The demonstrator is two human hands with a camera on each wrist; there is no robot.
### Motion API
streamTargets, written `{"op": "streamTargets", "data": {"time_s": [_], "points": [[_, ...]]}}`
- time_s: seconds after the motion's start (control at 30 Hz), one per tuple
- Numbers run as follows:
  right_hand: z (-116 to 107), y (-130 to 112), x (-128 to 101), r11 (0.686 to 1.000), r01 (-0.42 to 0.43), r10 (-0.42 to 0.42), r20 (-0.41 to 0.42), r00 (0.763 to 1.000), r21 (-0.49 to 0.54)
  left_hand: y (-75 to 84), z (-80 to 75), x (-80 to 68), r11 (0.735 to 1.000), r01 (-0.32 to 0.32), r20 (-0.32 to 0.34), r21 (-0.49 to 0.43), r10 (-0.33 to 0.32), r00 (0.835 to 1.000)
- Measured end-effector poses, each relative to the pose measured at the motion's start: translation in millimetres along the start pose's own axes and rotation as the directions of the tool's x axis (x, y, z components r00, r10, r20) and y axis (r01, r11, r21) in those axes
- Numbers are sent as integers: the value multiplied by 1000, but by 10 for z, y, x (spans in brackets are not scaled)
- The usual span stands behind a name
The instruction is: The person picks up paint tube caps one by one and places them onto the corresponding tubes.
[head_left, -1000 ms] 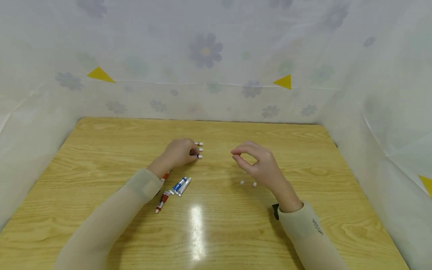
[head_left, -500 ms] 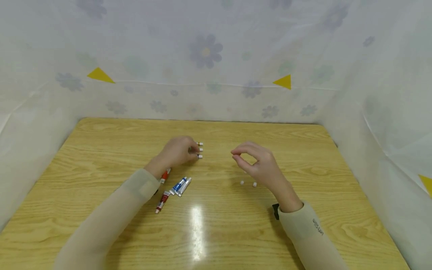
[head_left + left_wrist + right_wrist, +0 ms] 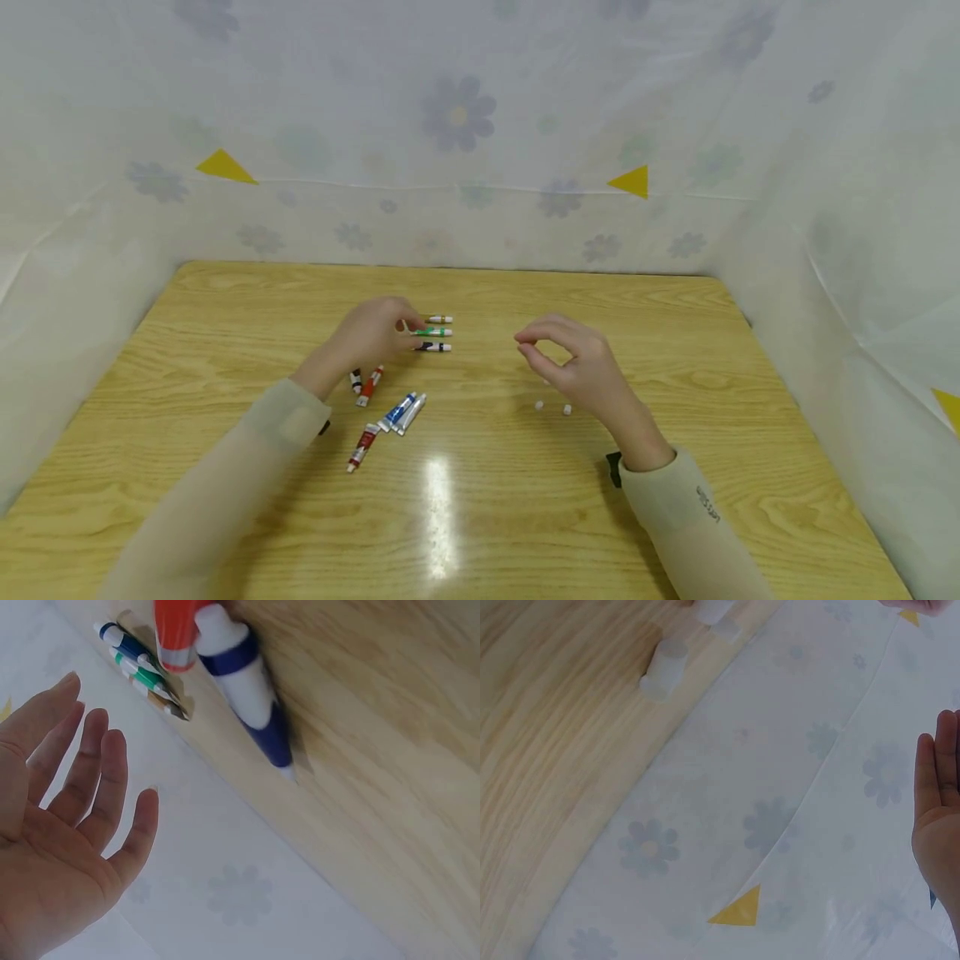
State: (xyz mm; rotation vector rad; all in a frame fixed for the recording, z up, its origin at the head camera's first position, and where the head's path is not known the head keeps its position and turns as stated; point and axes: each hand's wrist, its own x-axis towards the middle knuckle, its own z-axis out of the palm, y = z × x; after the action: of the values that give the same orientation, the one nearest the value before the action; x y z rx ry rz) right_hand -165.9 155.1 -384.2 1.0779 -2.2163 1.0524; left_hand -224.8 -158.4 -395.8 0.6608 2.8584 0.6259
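left hand [image 3: 372, 332] hovers open beside three paint tubes [image 3: 433, 332] (tabletop).

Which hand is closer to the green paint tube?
Left. The left hand is right beside the green paint tube, fingertips almost touching it. The right hand hovers farther off on the tube's other side.

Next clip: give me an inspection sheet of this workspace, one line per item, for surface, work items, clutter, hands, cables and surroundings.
Surface: wooden table, glossy, with a light glare near the front.
Work items: three small tubes in a row, brown, green and black, lying parallel; five more tubes loose nearer the person; small white caps on the table by the right hand.
Clutter: nothing seen.
Hands: left hand open, just left of the row, contact unclear; right hand raised, fingers curled, thumb near forefinger, nothing visibly held.
Cables: nothing seen.
Surroundings: floral plastic sheeting on three sides, with yellow triangle markers.
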Motion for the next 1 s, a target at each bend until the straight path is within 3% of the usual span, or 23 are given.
{"op": "streamTargets", "data": {"time_s": [0.23, 0.4, 0.67, 1.0], "points": [[-5, 42, 0, 1000, -10, 10, 27, 1000, -9, -139, -77, -134, 999, 30, 7, -20, -30, 1000], [-48, 53, -4, 998, -70, 70, 95, 993, -12, -263, -101, -247, 999, 30, 10, -23, -29, 1000], [-115, 54, -7, 986, -167, 169, 215, 962, -27, -447, -86, -409, 998, 37, 8, -46, -37, 999], [-166, 69, -24, 965, -258, 261, 315, 912, -51, -522, -119, -580, 998, 45, 18, -44, -44, 999]]}}
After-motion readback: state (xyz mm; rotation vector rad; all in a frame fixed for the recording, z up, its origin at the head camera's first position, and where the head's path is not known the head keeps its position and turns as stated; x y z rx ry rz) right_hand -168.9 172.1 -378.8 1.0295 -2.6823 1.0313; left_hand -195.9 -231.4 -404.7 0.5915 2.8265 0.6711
